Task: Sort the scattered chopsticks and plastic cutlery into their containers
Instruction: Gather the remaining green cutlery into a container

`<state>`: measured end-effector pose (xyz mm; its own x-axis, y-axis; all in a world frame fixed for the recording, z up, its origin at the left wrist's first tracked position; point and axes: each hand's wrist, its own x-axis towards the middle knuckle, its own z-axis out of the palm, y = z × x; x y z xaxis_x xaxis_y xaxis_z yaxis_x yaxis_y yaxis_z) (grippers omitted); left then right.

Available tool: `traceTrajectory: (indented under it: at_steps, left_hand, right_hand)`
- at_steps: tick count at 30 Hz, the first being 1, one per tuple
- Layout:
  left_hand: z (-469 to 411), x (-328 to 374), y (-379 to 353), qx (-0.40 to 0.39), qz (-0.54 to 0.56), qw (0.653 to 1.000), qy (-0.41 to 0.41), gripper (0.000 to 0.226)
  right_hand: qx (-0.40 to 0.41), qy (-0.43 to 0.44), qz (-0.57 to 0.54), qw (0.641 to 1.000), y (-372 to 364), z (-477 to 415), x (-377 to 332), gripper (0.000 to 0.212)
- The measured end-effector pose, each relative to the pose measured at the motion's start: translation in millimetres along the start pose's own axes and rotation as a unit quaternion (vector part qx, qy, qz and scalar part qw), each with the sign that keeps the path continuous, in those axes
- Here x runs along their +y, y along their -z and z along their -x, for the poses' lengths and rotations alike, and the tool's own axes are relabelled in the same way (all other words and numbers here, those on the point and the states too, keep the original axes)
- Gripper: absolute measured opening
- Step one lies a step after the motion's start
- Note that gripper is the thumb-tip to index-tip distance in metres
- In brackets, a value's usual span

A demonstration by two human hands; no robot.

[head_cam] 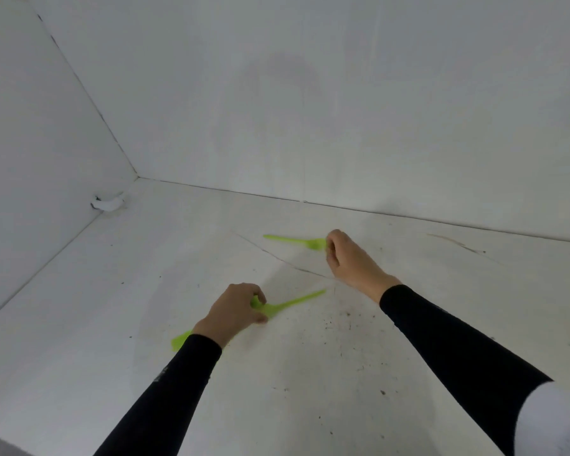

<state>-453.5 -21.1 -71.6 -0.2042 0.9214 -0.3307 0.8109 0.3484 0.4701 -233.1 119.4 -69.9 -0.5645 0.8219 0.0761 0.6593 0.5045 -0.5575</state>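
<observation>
Head view, legend. Right-hand fingers (332, 245) are curled and pinch the broad head of the upper green utensil (293, 239). Its long axis runs nearly level across the frame, and its thin handle points to the person's left, away from the right hand (347, 260). Motion blur hides whether the head is a fork or a spoon.

Left-hand fingers (259, 296) are clenched round the wide end of the lower green utensil (298, 300). Its long axis slants, and the tapered handle points right and away from the person, towards the right wrist without touching it. The left hand (232, 312) sits nearer the person than the right, and the two hands are well apart.

A third green piece (180, 340) shows as a broad tip just beside the left wrist, on the near-left side. I cannot tell whether the hand holds it or it lies on the surface (310, 383) under the forearm.

Count: three green plastic pieces, two hands, two black sleeves (165, 399).

The white surface is speckled with dark flecks. It carries a thin dark line (277, 255) between the hands and a pale streak (458, 243) to the far right; whether these are chopsticks or scratches cannot be told. A small white object (108, 203) sits at the left wall near the far corner. White walls (277, 93) close the surface on the far and left sides.
</observation>
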Motion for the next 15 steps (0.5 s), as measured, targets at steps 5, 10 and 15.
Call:
traceTrajectory:
  at_steps: [5, 10, 15]
  left_hand:
    - [-5.9, -10.2, 5.5, 0.010, 0.012, 1.000, -0.014, 0.022]
    - [-10.6, -9.9, 18.8, 0.043, 0.001, 0.999, -0.007, 0.015]
    - [-7.8, -3.5, 33.7, 0.101, 0.022, 0.994, 0.022, 0.011]
  right_hand:
    - [-0.035, -0.213, -0.055, 0.975, -17.8, -43.9, 7.0, 0.051]
    - [-0.027, -0.219, -0.023, 0.975, -30.2, -59.1, 15.2, 0.018]
    - [0.050, -0.186, -0.265, 0.945, 10.5, -51.8, -2.4, 0.012]
